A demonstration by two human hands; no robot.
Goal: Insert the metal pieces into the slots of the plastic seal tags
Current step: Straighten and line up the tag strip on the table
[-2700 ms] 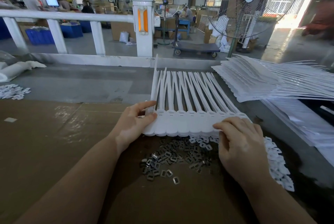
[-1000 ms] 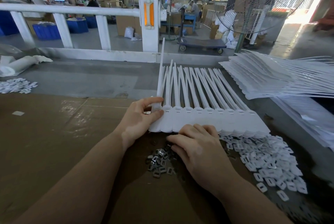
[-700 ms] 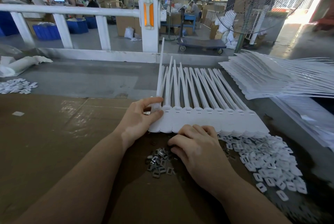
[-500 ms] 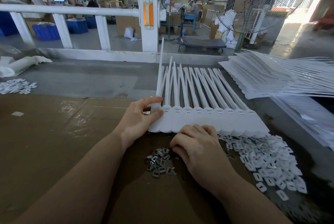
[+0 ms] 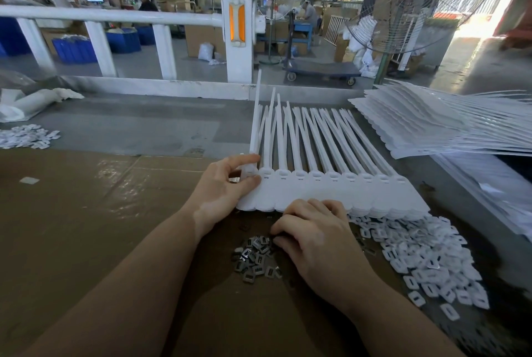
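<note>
A joined row of white plastic seal tags point(image 5: 339, 189) lies on the brown cardboard, its thin tails pointing away from me. My left hand point(image 5: 227, 186) pinches the leftmost tag of the row between thumb and fingers. Just below the row's near edge, my right hand point(image 5: 313, 237) rests palm down, fingers curled onto the right side of a small heap of metal pieces point(image 5: 254, 256). Whether its fingertips hold a piece is hidden.
A heap of small white plastic caps point(image 5: 426, 256) lies right of my right hand. A tall stack of seal tag sheets point(image 5: 431, 126) fills the right side. More white caps point(image 5: 26, 136) sit far left. A white railing point(image 5: 115, 15) and a standing fan point(image 5: 408, 2) lie beyond the bench.
My right hand moved from the right end of the tag row leftward and down onto the metal pieces. My left hand kept its grip on the leftmost tag.
</note>
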